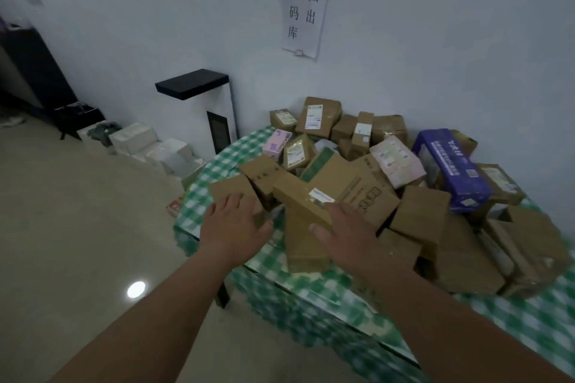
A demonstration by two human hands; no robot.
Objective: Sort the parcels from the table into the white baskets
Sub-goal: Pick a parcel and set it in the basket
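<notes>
The sorting looks barely begun: the heap of brown cardboard parcels point(357, 183) still covers most of the table under its green-and-white checked cloth point(314, 298), piled against the white wall, with a pale pink box point(277, 140), a blue plastic-wrapped pack point(451, 168) and a pink printed mailer point(396, 160) mixed in among the cartons. The row of white baskets point(146, 143) stands on the floor along the wall to the left, well apart from the heap; what they hold is too blurred to tell, apart from something dark green in 1 of them. The left hand point(233, 224) reaches forward with fingers straight and slightly spread, its fingertips at a small brown carton point(231, 188) on the near-left edge of the pile. The right hand point(348, 233) lies flat with fingers spread over a long brown box bearing a white label point(303, 199); neither hand has closed on anything, so a pick seems to be just starting. By my judgement nearly every parcel remains to be carried over. The room has a glossy beige tiled floor point(77, 227) showing 1 lamp reflection, a white cabinet with a black top point(217, 109) beside the table, a dark counter point(34, 68) at far left, and paper notices point(305, 12) taped to the wall.
</notes>
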